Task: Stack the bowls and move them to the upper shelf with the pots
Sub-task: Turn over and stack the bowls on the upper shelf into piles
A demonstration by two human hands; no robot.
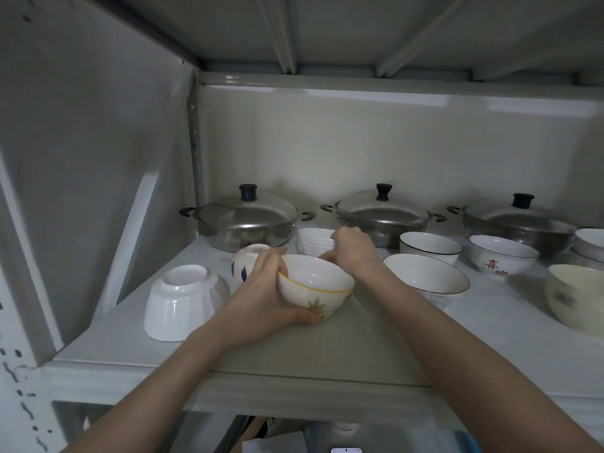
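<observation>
Centre frame: a glazed ceramic bowl with a yellow rim line (315, 291) and a painted plant motif low on its wall, tilted a little toward the camera, just above or on the pale grey metal shelf (327, 351) — contact not clear. Left hand (261, 299) as the grip on it: thumb curled under the base by the motif, fingers wrapped over the near-left rim. Right hand (353, 253) reaching past the far rim, fingers curled down at the edge of a white ribbed bowl (315, 243) behind; whether pinching that bowl or the yellow-rimmed one, cannot tell. Left of centre: a white fluted bowl (183, 302) upside down, foot ring up, glossy. Behind the left hand: a small overturned bowl with blue strokes (246, 261), partly hidden. Right of centre: a wide white bowl with a thin dark rim (426, 277), upright; behind it a black-rimmed white bowl (429, 246); further right a bowl with red characters (503, 258); at the right edge a cream bowl (577, 299) with blurred dark marks, cut by the frame. Along the back, upper middle of the frame: three shallow stainless-steel pots, left pot (245, 220), middle pot (382, 214), right pot (519, 220), each with a domed lid, black knob and black side handles. Smooth off-white wall behind; ribbed underside of another metal shelf across the top; dim light.
</observation>
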